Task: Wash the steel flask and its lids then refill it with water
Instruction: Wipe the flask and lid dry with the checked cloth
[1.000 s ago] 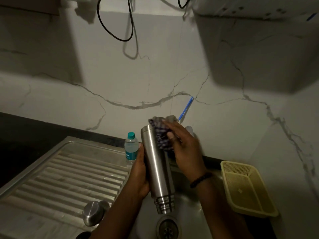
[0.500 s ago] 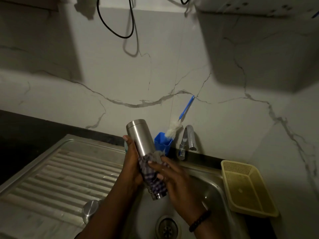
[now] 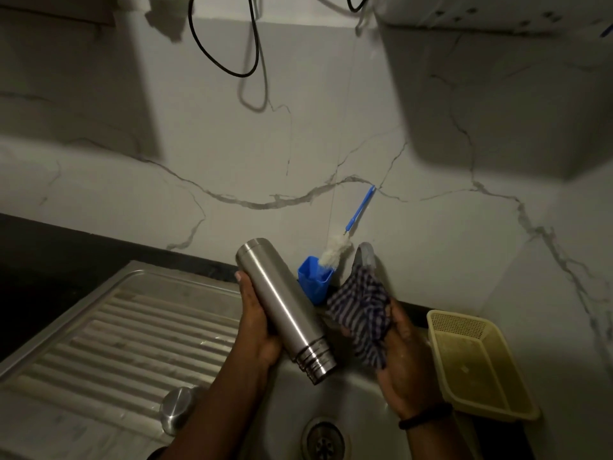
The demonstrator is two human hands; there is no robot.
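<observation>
My left hand [image 3: 257, 322] grips the steel flask [image 3: 283, 308] around its middle, above the sink basin [image 3: 292, 393]. The flask is tilted, base up to the left and threaded mouth down to the right. My right hand [image 3: 403, 353] holds a crumpled checked cloth [image 3: 363, 310] just right of the flask, apart from it. A steel lid [image 3: 177, 406] lies on the ribbed drainboard [image 3: 109, 343] at the lower left. The tap [image 3: 365, 255] is partly hidden behind the cloth.
A blue cup [image 3: 313, 282] with a blue-handled bottle brush [image 3: 345, 240] stands at the back of the sink. A yellow plastic basket [image 3: 477, 360] sits to the right. The drain [image 3: 326, 441] is below my hands. Black cables [image 3: 225, 44] hang on the marble wall.
My right hand has pulled the cloth off the flask's lower end and moved it to the right. The flask stays tilted in my left hand.
</observation>
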